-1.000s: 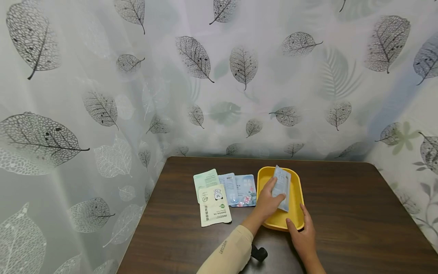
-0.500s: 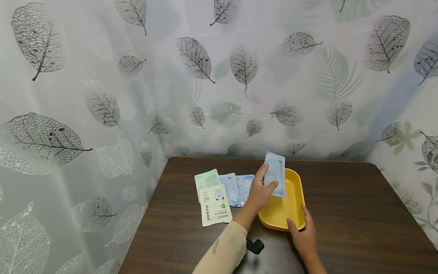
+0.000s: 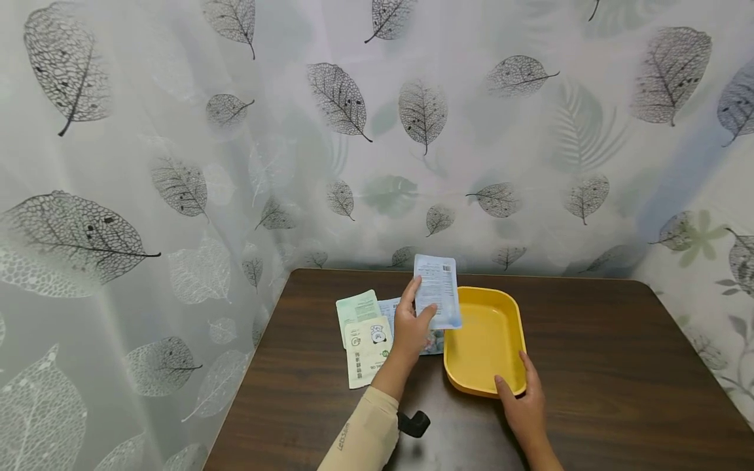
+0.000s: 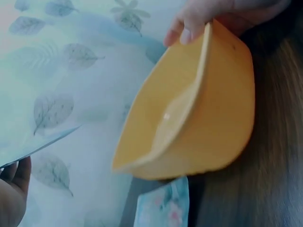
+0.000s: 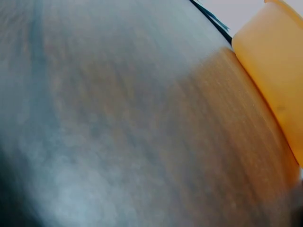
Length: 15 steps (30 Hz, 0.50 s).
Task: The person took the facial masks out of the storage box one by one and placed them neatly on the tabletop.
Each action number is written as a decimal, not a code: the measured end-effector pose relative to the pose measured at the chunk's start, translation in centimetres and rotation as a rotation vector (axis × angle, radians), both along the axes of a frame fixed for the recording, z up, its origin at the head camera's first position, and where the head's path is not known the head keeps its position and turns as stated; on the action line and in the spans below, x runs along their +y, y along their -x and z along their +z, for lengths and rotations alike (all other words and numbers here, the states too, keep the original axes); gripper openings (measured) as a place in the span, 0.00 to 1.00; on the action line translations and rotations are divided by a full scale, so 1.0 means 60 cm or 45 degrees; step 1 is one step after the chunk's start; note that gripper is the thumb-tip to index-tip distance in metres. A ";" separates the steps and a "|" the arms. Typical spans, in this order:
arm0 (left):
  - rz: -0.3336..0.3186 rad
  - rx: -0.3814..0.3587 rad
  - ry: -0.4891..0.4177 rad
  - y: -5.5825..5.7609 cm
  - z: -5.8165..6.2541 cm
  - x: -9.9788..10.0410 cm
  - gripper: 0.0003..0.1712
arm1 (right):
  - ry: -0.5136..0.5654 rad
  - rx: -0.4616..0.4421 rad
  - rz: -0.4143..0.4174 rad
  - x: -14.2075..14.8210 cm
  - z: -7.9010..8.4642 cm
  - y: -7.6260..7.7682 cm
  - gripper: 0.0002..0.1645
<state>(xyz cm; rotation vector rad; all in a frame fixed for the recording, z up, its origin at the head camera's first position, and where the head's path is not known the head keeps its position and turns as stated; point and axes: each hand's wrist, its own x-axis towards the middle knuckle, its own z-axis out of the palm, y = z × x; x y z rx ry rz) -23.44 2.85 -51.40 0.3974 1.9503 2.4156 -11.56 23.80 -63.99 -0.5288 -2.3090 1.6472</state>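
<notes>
My left hand point(image 3: 410, 329) holds a flat light blue packet point(image 3: 436, 294) with small print and a barcode, thumb on its face, raised off the table left of the yellow plastic tray point(image 3: 485, 347). In the left wrist view the packet point(image 4: 42, 145) is seen almost edge-on. My right hand point(image 3: 523, 405) grips the tray's near right corner, thumb over the rim; the left wrist view shows the right hand point(image 4: 222, 16) there too. Under the raised packet lie a pale green packet point(image 3: 357, 306), a cream packet point(image 3: 365, 363) with a panda drawing, and partly hidden blue ones, one a flowered packet point(image 3: 434, 343).
All of it stands on a dark brown wooden table point(image 3: 618, 366). A leaf-print curtain point(image 3: 377, 163) hangs behind and to both sides. A black wrist-camera mount point(image 3: 414, 424) sticks out from the left sleeve point(image 3: 365, 435). The right wrist view shows mostly blurred tabletop.
My left hand has lifted the light blue packet out of the yellow tray and carried it left, over the other packets. The right hand has stayed on the tray.
</notes>
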 end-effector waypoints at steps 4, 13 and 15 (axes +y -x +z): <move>0.085 -0.024 0.036 0.002 -0.017 -0.028 0.38 | -0.004 -0.023 -0.007 -0.001 0.000 -0.003 0.51; 0.200 -0.188 0.053 -0.019 -0.092 -0.065 0.38 | -0.027 -0.002 -0.023 -0.001 -0.002 -0.001 0.48; 0.215 -0.223 0.080 -0.028 -0.113 -0.068 0.39 | -0.038 0.016 -0.025 -0.001 -0.002 0.000 0.48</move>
